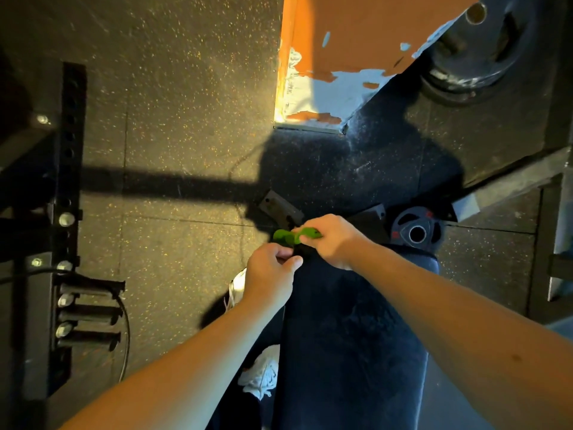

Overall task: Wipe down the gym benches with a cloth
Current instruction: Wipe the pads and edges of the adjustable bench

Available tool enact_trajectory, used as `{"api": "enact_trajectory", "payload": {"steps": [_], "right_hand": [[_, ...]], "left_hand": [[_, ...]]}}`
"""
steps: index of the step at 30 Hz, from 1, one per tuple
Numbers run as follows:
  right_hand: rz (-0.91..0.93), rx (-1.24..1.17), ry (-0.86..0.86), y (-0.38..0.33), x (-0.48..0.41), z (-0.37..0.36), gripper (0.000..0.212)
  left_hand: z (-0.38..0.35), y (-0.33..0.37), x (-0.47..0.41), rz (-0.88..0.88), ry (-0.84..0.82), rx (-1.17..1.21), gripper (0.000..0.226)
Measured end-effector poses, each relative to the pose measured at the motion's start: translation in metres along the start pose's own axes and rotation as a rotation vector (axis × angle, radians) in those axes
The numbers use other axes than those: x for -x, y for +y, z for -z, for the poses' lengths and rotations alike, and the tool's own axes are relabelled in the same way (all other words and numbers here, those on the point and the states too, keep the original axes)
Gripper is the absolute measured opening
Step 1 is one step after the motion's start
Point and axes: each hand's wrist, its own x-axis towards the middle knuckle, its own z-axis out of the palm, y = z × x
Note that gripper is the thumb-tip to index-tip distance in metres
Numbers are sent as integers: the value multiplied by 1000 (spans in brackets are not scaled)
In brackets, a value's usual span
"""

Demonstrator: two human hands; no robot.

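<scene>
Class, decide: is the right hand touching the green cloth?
Touching. The head view shows the right hand closed around one end of the green cloth, its fingers wrapped over the fabric with no gap.

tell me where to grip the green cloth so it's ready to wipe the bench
Grip the bunched green cloth at its free left lobe, coming from the left with the left hand. The right hand already pinches its right end, and the cloth lies twisted across the dark padded bench end, so pulling apart opens it.
</scene>
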Motion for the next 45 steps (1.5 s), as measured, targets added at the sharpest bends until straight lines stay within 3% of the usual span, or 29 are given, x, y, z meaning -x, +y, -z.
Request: {"api": "enact_trajectory", "payload": {"steps": [5, 12, 18, 21, 27, 34, 41, 45], "right_hand": [[-103, -11, 57, 35, 22, 29, 14], [5, 25, -4, 3, -1, 2, 19], [-123, 4, 57, 41, 21, 30, 17], [-91, -3, 89, 28, 19, 18, 17], [-7, 132, -57, -12, 0, -1, 28], [-156, 18, 82, 36, 32, 33, 22], [-66, 159, 61, -7, 2, -6, 26], [48, 340, -36, -35, 2, -28, 17]], "left_hand": [[0, 0, -2, 15, -12, 0, 11], [0, -1, -2, 6, -11, -4, 12], [0, -1, -3, -5, -10, -1, 11], [-2, -3, -2, -11, 6, 2, 12], [0, -7, 5, -41, 60, -27, 11], [-3, -12, 4, -37, 89, 34, 8], [-3, -17, 9, -29, 81, 100, 6], [11, -20, 15, 34, 75, 98, 9]]}}
